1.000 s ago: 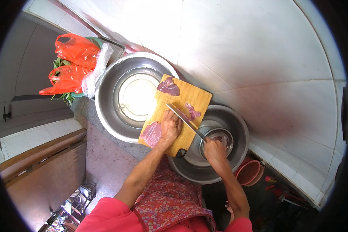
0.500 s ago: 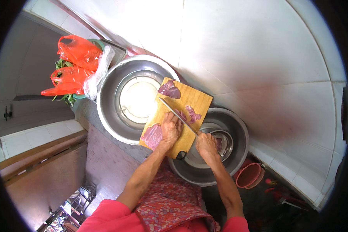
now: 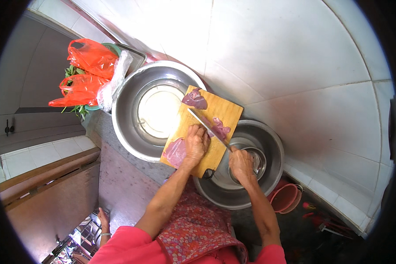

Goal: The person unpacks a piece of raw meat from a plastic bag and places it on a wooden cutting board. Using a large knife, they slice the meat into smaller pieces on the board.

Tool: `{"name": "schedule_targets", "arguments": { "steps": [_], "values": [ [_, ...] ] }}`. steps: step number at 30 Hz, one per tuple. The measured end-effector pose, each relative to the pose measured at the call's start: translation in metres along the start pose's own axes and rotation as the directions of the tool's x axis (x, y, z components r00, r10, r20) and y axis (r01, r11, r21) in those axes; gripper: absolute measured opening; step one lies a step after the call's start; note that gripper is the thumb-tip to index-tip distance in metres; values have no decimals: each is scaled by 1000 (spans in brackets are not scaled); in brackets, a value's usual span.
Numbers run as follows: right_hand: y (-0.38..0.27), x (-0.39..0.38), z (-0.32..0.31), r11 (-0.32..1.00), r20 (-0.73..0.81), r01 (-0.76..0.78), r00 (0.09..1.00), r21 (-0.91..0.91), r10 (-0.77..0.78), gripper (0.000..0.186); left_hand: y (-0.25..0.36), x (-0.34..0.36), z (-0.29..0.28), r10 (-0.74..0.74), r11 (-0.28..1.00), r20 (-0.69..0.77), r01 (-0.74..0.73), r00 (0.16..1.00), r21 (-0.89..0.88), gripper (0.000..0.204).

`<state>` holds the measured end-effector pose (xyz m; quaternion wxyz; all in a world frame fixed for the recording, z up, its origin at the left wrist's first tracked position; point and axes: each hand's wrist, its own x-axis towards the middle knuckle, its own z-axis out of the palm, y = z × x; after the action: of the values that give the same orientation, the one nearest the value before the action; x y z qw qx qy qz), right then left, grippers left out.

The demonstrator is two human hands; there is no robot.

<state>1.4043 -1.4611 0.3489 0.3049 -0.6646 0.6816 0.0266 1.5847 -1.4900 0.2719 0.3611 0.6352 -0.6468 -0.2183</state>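
Observation:
A wooden cutting board [image 3: 215, 152] rests across the rims of two metal basins. My right hand [image 3: 241, 163] grips a knife [image 3: 209, 127] by the handle, its blade slanting over the board. On the board, my left hand [image 3: 197, 143] has curled fingers beside the blade, pressing on a piece of raw meat mostly hidden under the fingertips. Cut raw meat [image 3: 221, 129] lies right of the blade. A dark reddish piece [image 3: 195, 99] sits at the board's far end, and a flat pink piece [image 3: 175, 152] lies left of my left wrist.
The large left basin [image 3: 119, 125] holds water; a metal bowl [image 3: 261, 163] sits inside the right basin [image 3: 275, 176]. Red plastic bags [image 3: 90, 57] and greens stand far left. A red bucket [image 3: 283, 198] is at right, beside the tiled wall [image 3: 294, 57]. Another person's hand [image 3: 103, 218] shows lower left.
The knife and my right hand have shifted slightly right, with the blade now against the cut meat. My left hand stays nearly in place. Another person's hand has appeared at lower left.

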Motion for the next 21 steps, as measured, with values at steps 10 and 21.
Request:
{"name": "schedule_targets", "arguments": {
  "steps": [10, 21],
  "values": [
    [17, -32, -12, 996, -42, 85, 996, 29, -84, 22, -2, 0, 2, -45, 999, -41, 43, 998, -29, 10],
    [27, -42, -19, 995, 61, 71, 996, -63, -67, 21, -25, -15, 22, -251, 942, -6, 243, 968, -230, 18]
  ]
}}
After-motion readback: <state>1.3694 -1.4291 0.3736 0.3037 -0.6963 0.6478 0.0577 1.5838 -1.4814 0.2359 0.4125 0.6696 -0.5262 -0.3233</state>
